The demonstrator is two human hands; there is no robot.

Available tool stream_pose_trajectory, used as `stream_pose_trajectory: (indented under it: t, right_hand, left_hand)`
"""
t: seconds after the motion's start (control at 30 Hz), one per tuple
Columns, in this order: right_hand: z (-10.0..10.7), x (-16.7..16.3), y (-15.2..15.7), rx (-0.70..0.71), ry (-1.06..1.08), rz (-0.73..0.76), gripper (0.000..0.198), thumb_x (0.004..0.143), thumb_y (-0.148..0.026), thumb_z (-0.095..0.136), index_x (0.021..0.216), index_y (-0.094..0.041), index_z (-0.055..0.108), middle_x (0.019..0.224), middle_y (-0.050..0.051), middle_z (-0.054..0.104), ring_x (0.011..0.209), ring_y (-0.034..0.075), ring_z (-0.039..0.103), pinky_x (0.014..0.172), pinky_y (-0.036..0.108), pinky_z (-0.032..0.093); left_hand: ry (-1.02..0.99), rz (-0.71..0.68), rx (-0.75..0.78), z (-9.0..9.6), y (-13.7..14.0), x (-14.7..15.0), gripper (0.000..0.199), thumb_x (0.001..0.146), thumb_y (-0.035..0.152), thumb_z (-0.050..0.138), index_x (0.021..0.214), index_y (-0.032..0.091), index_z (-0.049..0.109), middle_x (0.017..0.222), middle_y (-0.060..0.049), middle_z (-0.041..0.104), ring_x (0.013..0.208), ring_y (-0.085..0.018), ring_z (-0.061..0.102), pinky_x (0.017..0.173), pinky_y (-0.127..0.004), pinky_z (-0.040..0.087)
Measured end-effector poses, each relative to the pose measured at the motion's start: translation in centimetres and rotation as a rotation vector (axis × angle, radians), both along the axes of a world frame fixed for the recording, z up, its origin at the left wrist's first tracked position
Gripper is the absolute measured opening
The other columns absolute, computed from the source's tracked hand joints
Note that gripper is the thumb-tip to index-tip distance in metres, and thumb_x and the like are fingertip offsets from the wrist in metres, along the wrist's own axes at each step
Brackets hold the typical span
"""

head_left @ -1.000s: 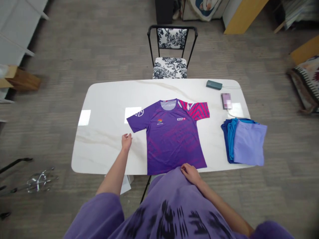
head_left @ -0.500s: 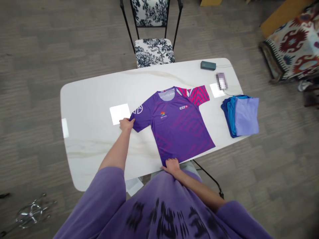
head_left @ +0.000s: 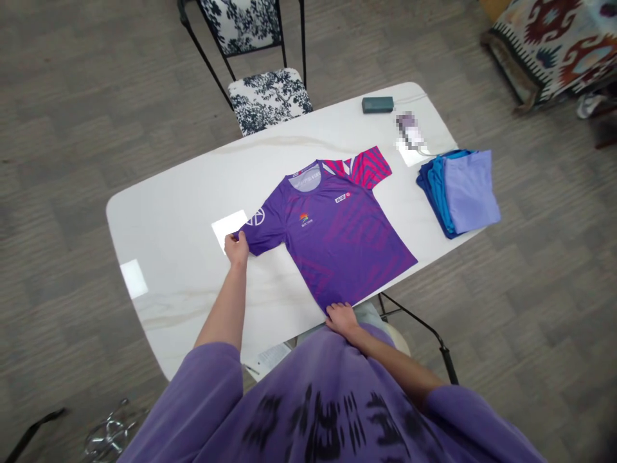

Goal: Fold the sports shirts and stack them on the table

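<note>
A purple T-shirt (head_left: 337,238) lies spread front side up on the white table (head_left: 168,212), its neck toward the far edge. One sleeve is purple with a white round emblem; the other is striped pink and purple. My left hand (head_left: 236,248) pinches the cuff of the purple sleeve, thumb and fingers closed on the cloth. At the near table edge, my right hand (head_left: 341,319) grips the lower hem near its left corner, fingers bent over the fabric. The shirt's front looks mostly smooth.
A stack of folded blue and lavender clothes (head_left: 470,193) sits at the table's right end. Behind it are a blurred-out phone (head_left: 409,130) with a cable and a dark green case (head_left: 378,105). A patterned chair (head_left: 270,96) stands across the table.
The view has turned and shifted, so the table appears more tilted. My left hand has drawn the sleeve cuff slightly outward to the left. My right hand stays at the hem.
</note>
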State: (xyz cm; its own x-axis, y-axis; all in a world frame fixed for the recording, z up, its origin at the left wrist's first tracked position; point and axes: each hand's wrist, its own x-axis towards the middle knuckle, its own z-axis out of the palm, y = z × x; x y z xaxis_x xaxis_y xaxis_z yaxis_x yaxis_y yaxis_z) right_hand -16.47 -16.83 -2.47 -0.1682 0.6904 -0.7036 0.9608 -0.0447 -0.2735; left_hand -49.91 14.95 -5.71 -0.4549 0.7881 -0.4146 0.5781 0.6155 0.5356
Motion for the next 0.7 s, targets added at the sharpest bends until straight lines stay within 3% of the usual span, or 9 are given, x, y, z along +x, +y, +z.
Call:
stream_pose_trajectory:
  t: [0.1,0.2,0.27,0.37,0.5,0.6,0.7]
  right_hand:
    - [1.5,1.4,-0.3,-0.002,0.038,-0.070,0.007,0.098,-0.031,0.066,0.100,-0.027,0.071,0.111,0.006,0.083,0.105,0.026,0.072,0.098,0.037,0.044]
    - [3.2,3.6,-0.4,-0.006,0.078,-0.161,0.009,0.099,-0.031,0.063,0.104,-0.029,0.070,0.110,0.005,0.082,0.107,0.028,0.072,0.098,0.038,0.045]
    - [4.2,5.4,-0.5,0.002,0.105,-0.228,0.012,0.100,-0.030,0.060,0.107,-0.030,0.070,0.111,0.005,0.082,0.108,0.028,0.073,0.099,0.038,0.046]
    - [5.6,8.3,-0.6,0.031,0.134,-0.335,0.015,0.100,-0.029,0.058,0.110,-0.031,0.070,0.110,0.004,0.083,0.106,0.028,0.075,0.099,0.038,0.048]
    - [6.7,12.8,-0.3,0.073,0.151,-0.462,0.018,0.099,-0.032,0.056,0.109,-0.031,0.070,0.104,0.003,0.082,0.098,0.026,0.077,0.095,0.036,0.053]
    - [6.4,16.3,0.2,0.092,0.124,-0.548,0.019,0.099,-0.033,0.056,0.110,-0.031,0.071,0.100,0.003,0.081,0.096,0.026,0.077,0.093,0.035,0.054]
    - [5.5,19.4,0.3,0.090,0.046,-0.621,0.017,0.099,-0.033,0.056,0.111,-0.030,0.069,0.099,0.006,0.080,0.096,0.028,0.077,0.091,0.038,0.053]
  left_hand:
    - [0.014,-0.015,0.119,1.1,1.7,0.7,0.027,0.109,0.042,0.055,0.121,0.018,0.057,0.124,-0.010,0.073,0.113,-0.020,0.066,0.112,-0.034,0.051]
    - [-0.051,-0.077,0.290,2.2,5.2,2.5,0.022,0.105,0.042,0.062,0.113,0.023,0.057,0.116,-0.008,0.074,0.108,-0.021,0.070,0.107,-0.033,0.054]
    - [-0.120,-0.101,0.323,3.0,8.3,4.8,0.021,0.103,0.041,0.065,0.109,0.024,0.056,0.106,-0.005,0.073,0.101,-0.021,0.071,0.099,-0.033,0.057]
    - [-0.259,-0.105,0.260,4.2,13.5,10.4,0.020,0.101,0.039,0.067,0.106,0.023,0.055,0.089,-0.001,0.068,0.083,-0.019,0.070,0.084,-0.032,0.058]
    - [-0.477,-0.098,0.193,5.1,19.4,20.4,0.021,0.101,0.035,0.069,0.105,0.023,0.053,0.078,0.002,0.063,0.068,-0.017,0.066,0.072,-0.030,0.057]
    - [-0.657,-0.160,0.150,4.7,22.2,27.5,0.023,0.106,0.040,0.067,0.108,0.023,0.052,0.086,-0.001,0.069,0.072,-0.016,0.071,0.074,-0.030,0.059]
    - [-0.764,-0.284,0.124,3.2,23.0,31.8,0.024,0.111,0.047,0.058,0.113,0.023,0.054,0.104,-0.005,0.074,0.082,-0.016,0.075,0.083,-0.033,0.062]
